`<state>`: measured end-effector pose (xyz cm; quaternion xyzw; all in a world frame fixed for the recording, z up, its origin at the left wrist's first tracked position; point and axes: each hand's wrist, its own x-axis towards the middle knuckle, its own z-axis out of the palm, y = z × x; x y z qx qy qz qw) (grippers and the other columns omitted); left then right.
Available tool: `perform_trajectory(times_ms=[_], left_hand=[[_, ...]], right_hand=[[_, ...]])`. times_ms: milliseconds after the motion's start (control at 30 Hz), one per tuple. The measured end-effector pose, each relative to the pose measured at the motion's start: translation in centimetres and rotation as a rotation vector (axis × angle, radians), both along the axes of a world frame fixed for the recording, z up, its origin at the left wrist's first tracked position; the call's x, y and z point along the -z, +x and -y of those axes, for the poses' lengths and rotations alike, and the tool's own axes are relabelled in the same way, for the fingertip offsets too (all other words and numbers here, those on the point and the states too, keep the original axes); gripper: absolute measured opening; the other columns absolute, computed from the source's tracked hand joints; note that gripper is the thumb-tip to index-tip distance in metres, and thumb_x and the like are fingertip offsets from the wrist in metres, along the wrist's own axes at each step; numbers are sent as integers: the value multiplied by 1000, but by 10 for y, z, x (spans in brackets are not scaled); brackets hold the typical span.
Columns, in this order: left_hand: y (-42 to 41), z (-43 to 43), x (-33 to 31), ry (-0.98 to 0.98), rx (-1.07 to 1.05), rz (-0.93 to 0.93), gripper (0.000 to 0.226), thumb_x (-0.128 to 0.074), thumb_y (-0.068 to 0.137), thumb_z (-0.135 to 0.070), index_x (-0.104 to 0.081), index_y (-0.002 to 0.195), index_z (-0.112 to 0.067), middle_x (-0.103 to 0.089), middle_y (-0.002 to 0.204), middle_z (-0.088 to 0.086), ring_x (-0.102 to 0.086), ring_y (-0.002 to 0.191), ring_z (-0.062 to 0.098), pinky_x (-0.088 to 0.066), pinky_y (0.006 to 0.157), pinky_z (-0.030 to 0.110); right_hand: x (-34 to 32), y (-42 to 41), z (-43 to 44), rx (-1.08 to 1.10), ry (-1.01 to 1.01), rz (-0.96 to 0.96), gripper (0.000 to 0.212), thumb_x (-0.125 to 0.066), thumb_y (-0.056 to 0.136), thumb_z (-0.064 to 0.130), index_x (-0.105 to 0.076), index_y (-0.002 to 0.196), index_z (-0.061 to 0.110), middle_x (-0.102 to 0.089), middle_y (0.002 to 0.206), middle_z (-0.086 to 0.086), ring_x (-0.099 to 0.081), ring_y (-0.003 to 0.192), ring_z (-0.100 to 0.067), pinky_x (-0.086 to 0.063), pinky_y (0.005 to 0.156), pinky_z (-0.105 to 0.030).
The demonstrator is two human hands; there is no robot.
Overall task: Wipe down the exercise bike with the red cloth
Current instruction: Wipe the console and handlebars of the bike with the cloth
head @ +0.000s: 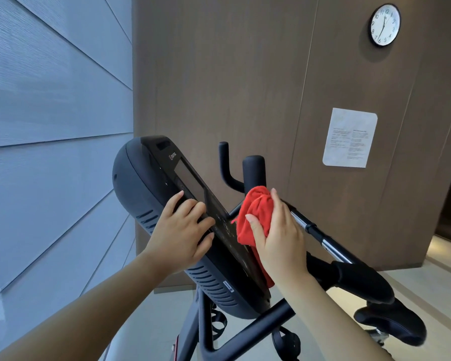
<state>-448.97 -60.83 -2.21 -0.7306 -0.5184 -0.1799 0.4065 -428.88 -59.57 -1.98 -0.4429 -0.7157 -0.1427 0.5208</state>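
The exercise bike's black console [151, 178] tilts across the middle of the view, its dark screen [190, 182] facing up and right. My left hand [182, 227] grips the console's left edge, fingers curled over onto the front panel. My right hand [279, 230] presses the bunched red cloth [255, 209] flat against the lower right part of the panel; a strip of cloth hangs out below my wrist. Black handlebars [254, 173] rise behind the cloth.
A chrome and black handlebar [323, 241] with a padded grip [362, 280] runs down to the right. The bike's frame tubes [206, 319] lie below the console. A brown panelled wall with a clock [384, 24] and a paper notice [349, 138] stands behind; grey window blinds fill the left.
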Motion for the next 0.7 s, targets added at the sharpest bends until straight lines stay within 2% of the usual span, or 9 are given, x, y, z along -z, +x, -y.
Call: perform_trajectory(times_ms=[133, 300, 400, 500, 700], left_hand=[[1, 2, -1, -8, -20, -12, 33, -40, 86, -40, -68, 91, -24, -56, 91, -1, -56, 95, 24, -20, 110, 47], [2, 3, -1, -10, -32, -22, 34, -40, 86, -40, -69, 92, -24, -57, 92, 0, -57, 96, 25, -22, 109, 48], [2, 3, -1, 2, -26, -26, 34, -40, 86, -40, -69, 92, -23, -58, 92, 1, -57, 95, 25, -22, 109, 48], [2, 3, -2, 14, -27, -33, 33, -41, 86, -40, -69, 92, -23, -58, 92, 1, -57, 96, 26, -22, 109, 47], [8, 5, -1, 45, -41, -5, 36, -39, 87, -39, -70, 92, -21, -60, 91, 3, -58, 96, 28, -23, 108, 49]], right_hand=[[12, 27, 3, 22, 0, 196, 66, -42, 87, 54, -52, 127, 3, -63, 120, -10, -61, 108, -25, -47, 89, -32], [9, 21, 0, 20, 8, 156, 68, -34, 89, 57, -50, 128, 3, -61, 122, -10, -60, 110, -25, -43, 91, -31], [16, 32, -1, 11, -8, 261, 69, -34, 90, 59, -51, 128, 4, -62, 122, -8, -60, 110, -24, -46, 92, -33], [26, 62, -2, 51, 42, 401, 64, -39, 88, 58, -60, 117, 5, -67, 110, -5, -64, 99, -22, -52, 82, -33], [40, 126, 0, -5, -18, 429, 59, -43, 87, 57, -63, 111, 6, -68, 109, -3, -64, 98, -21, -54, 83, -32]])
